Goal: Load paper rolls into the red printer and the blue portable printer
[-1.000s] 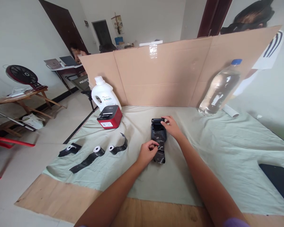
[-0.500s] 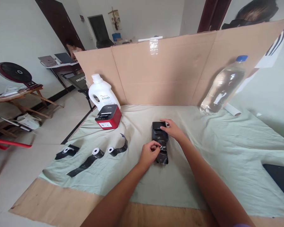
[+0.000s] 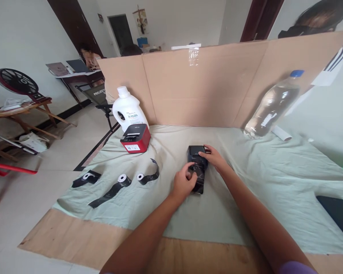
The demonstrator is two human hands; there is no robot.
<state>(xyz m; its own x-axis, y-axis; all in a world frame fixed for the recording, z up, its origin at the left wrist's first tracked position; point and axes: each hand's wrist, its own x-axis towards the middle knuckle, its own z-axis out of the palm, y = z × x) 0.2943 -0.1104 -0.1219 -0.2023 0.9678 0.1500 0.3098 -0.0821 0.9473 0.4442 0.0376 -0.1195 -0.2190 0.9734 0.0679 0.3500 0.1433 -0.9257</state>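
A small black portable printer (image 3: 196, 150) lies on the cloth in front of me, with a dark, shiny strip of paper (image 3: 200, 178) running from it toward me. My right hand (image 3: 213, 156) grips the printer's far right side, the thumb on its top edge. Over the strip's left side is my left hand (image 3: 185, 179), its thumb and index finger apart and its other fingers curled. Whether those fingertips touch the strip I cannot tell. To the left lie three partly unrolled black paper rolls, among them a middle roll (image 3: 124, 180) and a right roll (image 3: 144, 178).
A red and black box-shaped printer (image 3: 136, 139) stands before a white jug (image 3: 128, 108) at the left back. A cardboard screen (image 3: 194, 91) closes off the back. At right are a large water bottle (image 3: 271, 108), a white tube (image 3: 282, 133) and a dark flat object (image 3: 335, 215).
My left thumb and index finger have parted from a pinch at the strip, and the hand sits slightly farther up it. My right hand still holds the printer. The whole view has shifted slightly.
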